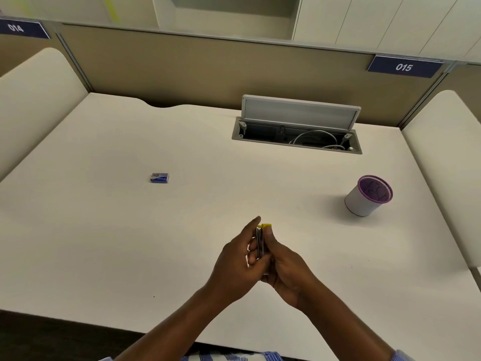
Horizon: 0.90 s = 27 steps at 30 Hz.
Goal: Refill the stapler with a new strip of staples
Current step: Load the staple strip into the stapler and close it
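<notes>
A small stapler (261, 241) with a metal body and a yellow end is held above the near middle of the white desk (130, 243). Both hands grip it: my left hand (234, 267) wraps it from the left, my right hand (283, 269) from the right, thumb near the yellow tip. Most of the stapler is hidden by fingers, so I cannot tell whether it is open. A small blue staple box (159, 177) lies on the desk, far to the left of the hands and apart from them.
A purple-rimmed white mesh cup (368, 195) stands at the right. An open cable hatch (296, 131) with its lid raised and white cords inside sits at the back. Beige partitions wall the desk at the back and sides.
</notes>
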{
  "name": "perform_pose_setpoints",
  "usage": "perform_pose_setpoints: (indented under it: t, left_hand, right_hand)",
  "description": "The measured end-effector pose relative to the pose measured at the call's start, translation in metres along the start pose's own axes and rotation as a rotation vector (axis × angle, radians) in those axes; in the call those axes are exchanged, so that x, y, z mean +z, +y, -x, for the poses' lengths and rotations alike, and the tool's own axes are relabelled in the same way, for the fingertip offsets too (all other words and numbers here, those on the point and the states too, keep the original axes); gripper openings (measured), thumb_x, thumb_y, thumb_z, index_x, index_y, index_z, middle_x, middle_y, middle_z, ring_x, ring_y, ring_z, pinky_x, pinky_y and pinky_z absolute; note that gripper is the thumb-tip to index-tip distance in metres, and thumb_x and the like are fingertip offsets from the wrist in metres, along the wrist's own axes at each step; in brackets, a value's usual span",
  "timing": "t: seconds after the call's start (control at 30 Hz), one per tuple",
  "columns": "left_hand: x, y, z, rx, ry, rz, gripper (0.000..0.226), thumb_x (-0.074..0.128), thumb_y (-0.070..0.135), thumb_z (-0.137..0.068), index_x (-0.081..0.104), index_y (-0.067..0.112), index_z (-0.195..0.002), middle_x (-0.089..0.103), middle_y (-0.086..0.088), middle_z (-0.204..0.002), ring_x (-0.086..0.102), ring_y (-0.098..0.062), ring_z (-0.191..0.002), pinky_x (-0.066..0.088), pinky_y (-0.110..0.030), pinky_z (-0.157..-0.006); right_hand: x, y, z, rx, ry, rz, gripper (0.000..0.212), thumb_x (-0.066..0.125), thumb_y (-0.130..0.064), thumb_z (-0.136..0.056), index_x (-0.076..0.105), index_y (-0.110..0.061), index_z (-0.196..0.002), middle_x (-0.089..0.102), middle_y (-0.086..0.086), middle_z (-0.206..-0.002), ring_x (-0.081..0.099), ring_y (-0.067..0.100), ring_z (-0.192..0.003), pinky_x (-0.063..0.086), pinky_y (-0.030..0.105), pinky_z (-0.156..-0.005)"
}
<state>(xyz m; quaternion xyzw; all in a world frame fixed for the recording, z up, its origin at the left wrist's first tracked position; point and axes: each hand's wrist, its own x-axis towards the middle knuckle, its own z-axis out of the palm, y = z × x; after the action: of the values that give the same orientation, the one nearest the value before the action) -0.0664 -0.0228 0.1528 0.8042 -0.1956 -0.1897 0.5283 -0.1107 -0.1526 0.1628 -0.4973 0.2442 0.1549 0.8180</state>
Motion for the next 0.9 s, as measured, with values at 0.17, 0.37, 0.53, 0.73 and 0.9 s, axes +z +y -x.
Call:
perform_pose_setpoints:
  t: [0.17,0.37,0.53,0.73,0.9]
  left_hand:
    - [0.002,0.001,-0.001,0.028,0.009,-0.036,0.073,0.069,0.025,-0.091,0.034,0.033,-0.155,0.065,0.022,-0.122,0.060,0.008,-0.116,0.050,-0.011,-0.093]
    - [0.006,-0.002,-0.002,0.048,0.008,-0.034,0.075,0.066,0.028,-0.089,0.032,0.033,-0.156,0.067,0.016,-0.125,0.062,0.005,-0.114,0.054,-0.022,-0.096]
    - [0.005,-0.012,-0.011,0.059,0.010,-0.026,0.080,0.072,0.022,-0.089,0.030,0.028,-0.157,0.060,0.018,-0.139,0.055,0.009,-0.123,0.045,-0.006,-0.091]
    - [0.000,-0.036,-0.020,0.066,-0.005,-0.165,0.094,0.072,0.050,-0.083,0.019,0.032,-0.159,0.043,0.018,-0.148,0.056,-0.001,-0.117,0.047,-0.019,-0.093]
    - [-0.005,-0.071,-0.034,0.053,0.000,-0.543,0.092,0.055,0.062,-0.092,0.012,0.021,-0.162,0.030,-0.001,-0.164,0.036,-0.019,-0.146,0.033,-0.038,-0.118]
  right_hand:
    - [-0.003,0.002,-0.003,-0.011,0.012,0.004,0.055,0.052,-0.070,-0.091,0.072,-0.019,-0.092,0.066,0.002,-0.076,0.064,0.014,-0.070,0.056,0.028,-0.069]
    - [-0.008,0.002,-0.005,-0.035,-0.008,0.055,0.060,0.051,-0.073,-0.090,0.069,-0.016,-0.090,0.063,0.004,-0.074,0.061,0.015,-0.068,0.054,0.029,-0.068]
    - [-0.016,-0.003,-0.008,-0.089,-0.023,0.102,0.052,0.051,-0.056,-0.098,0.073,-0.012,-0.114,0.071,0.009,-0.089,0.068,0.022,-0.080,0.057,0.035,-0.075]
    - [-0.039,-0.013,-0.020,-0.194,0.066,0.388,0.026,0.063,-0.029,-0.099,0.063,-0.016,-0.122,0.076,0.008,-0.099,0.072,0.024,-0.086,0.060,0.043,-0.083]
    - [-0.069,-0.012,-0.051,-0.364,0.452,1.057,0.030,0.067,-0.031,-0.095,0.052,-0.011,-0.111,0.077,0.007,-0.093,0.074,0.029,-0.080,0.056,0.044,-0.070]
